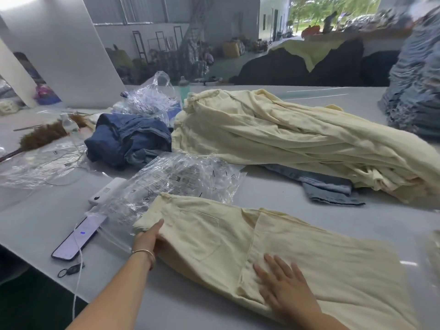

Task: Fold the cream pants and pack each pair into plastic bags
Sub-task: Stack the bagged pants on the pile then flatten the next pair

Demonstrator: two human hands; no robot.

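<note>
Right hand (283,285) lies flat pinning the cream pants (238,248) while left hand (148,236) grips the waistband, probably squaring the fold before bagging.

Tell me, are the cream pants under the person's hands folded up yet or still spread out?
Partly folded. The cream pants lie flat on the table, one layer overlapping another; the right hand presses flat, the left hand holds the waist end.
</note>
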